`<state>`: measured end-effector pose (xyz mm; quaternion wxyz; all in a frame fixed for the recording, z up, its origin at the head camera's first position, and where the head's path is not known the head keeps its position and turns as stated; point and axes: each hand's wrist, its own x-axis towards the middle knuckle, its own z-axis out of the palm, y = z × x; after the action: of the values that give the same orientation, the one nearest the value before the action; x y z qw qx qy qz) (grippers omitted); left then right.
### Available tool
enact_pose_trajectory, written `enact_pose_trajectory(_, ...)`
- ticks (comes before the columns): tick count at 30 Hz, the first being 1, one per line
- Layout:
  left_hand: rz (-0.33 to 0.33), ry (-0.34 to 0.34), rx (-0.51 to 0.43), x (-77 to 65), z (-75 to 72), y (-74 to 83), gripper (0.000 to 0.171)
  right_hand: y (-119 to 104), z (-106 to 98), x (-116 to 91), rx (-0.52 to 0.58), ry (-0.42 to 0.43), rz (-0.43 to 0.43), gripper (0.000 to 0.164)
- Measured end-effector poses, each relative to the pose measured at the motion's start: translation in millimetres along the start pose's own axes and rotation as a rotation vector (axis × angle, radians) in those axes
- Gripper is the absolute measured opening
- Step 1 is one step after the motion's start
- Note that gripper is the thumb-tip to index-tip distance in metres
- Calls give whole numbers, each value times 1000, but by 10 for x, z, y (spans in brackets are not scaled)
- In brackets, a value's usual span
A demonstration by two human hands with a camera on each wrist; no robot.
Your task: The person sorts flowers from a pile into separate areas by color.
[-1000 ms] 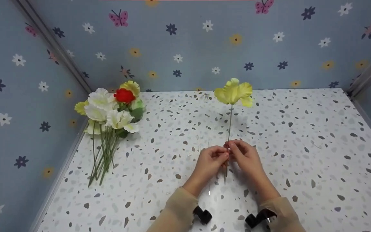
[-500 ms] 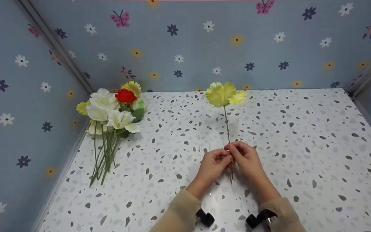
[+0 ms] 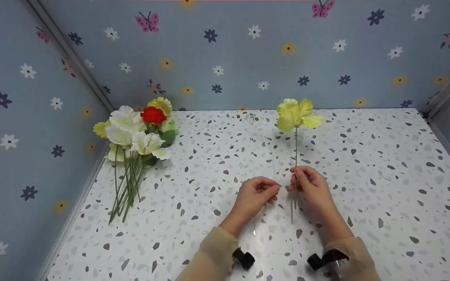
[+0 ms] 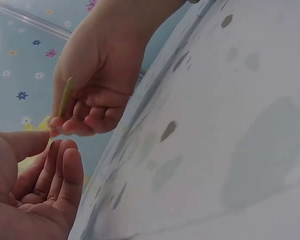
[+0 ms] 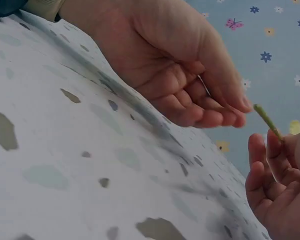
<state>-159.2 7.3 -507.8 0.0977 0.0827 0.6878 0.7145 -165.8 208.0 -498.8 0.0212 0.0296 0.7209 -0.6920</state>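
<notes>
Yellow artificial flower, right here in front of me, off to the right of centre and above the table, and it's my right hand that has it! Thumb and fingers pinch the thin stem low down, with the bloom towards the back edge and the stem nearly straight up and down in the head view. A bit of stem pokes out below my grip; in the right wrist view its green end points at my other hand.

And there's my left hand, just beside the right but apart from it: fingers loosely curled, thumb near the fingertips, nothing visible in them. It's close to the stem in both wrist views, and I can't tell whether it touches.

Over to the left, well apart, a bunch of flowers lies near the corner, stems towards me: white blooms in front, a red rose-like bloom and a yellow bloom behind. Beige sleeves on my arms, black devices at both wrists, speckled tabletop beneath, and blue walls around, with pink butterflies.
</notes>
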Motion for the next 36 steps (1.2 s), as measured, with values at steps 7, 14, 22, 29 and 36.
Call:
enact_pose_trajectory(7,31,141,175,43,-464,134,17,-148,-538,4,-215,109,73,37)
enact_pose_trajectory(14,57,409,500,-25,-1214,235,11,-213,-1262,-74,-412,256,112,39)
enact_pose_trajectory(22,106,623,841,-337,-2195,319,14,-158,-2116,-292,-650,383,211,44)
enact_pose_trajectory(29,35,724,964,-604,-2661,318,20,-82,-2582,-427,-815,532,354,45)
enact_pose_trajectory(36,-48,778,1006,-744,-2876,376,23,20,-2808,-386,-742,584,432,45)
